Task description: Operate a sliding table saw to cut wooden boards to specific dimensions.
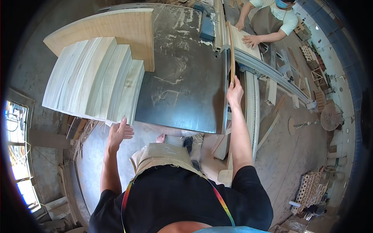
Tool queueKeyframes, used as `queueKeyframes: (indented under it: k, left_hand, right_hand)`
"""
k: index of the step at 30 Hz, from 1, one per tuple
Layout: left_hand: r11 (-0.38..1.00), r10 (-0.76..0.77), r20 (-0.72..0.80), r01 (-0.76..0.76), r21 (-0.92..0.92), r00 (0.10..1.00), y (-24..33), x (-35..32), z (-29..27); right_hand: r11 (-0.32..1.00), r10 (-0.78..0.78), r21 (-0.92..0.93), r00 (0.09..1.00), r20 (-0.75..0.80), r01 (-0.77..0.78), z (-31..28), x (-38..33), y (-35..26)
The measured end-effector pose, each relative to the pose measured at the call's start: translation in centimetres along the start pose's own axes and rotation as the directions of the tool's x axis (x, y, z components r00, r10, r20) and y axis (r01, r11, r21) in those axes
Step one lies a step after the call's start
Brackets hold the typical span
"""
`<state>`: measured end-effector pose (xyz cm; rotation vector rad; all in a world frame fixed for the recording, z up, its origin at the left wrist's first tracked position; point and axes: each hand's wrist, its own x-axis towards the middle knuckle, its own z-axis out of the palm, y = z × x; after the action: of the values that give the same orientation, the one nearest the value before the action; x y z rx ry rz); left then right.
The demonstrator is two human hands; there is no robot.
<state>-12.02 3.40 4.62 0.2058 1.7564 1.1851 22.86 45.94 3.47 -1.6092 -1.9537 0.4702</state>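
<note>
Right hand [234, 94] pinching a wooden strip [232, 52], machine table's [182, 106] right edge
Left hand [119, 134] loosely spread, perhaps touching stacked boards [87, 79] at the near left corner.

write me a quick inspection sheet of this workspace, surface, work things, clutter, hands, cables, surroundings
surface: dark metal table, marked with pale worn patches
work things: thin wooden strip along the table's right side; stacked pale boards at left, with a larger wooden panel behind them
clutter: blue block at the table's far end; long wood offcut on the floor at right
hands: right hand grips the strip's near end; left hand open by the boards' near edge, contact unclear
cables: none clearly made out
surroundings: co-worker at upper right, hands on a light board; round fan at right; bright window at left
</note>
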Motion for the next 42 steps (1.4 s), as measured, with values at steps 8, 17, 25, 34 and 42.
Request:
queueKeyframes:
  k: [8, 17, 25, 34, 42]
  left_hand:
    - [0.996, 0.078, -0.074, -0.081, -0.038, 0.994, -0.4, -0.3, 1.4]
    - [0.99, 0.1, 0.023, -0.102, 0.101, 0.995, -1.5, 0.5, 0.1]
    - [0.986, -0.107, 0.334, 0.057, 0.156, 0.936, -6.9, -2.9, 4.9]
    - [0.971, -0.226, 0.568, 0.14, 0.192, 0.791, -6.8, -0.5, 17.8]
    - [0.948, -0.202, 0.722, 0.318, -0.027, 0.662, -8.5, 1.2, 30.3]
  right_hand:
    - [0.996, -0.053, -0.071, 0.998, 0.034, 0.055, 3.4, 8.1, 0.6]
    - [0.997, -0.072, -0.022, 0.997, -0.001, 0.072, 4.4, -2.9, 2.8]
    - [0.997, 0.014, -0.072, 0.997, 0.076, -0.008, 0.1, -13.5, 3.7]
    - [0.994, 0.073, -0.086, 0.995, 0.069, -0.067, -2.3, -22.0, 3.7]
    - [0.985, -0.024, 0.171, 1.0, 0.016, 0.021, -5.6, -32.4, 4.0]
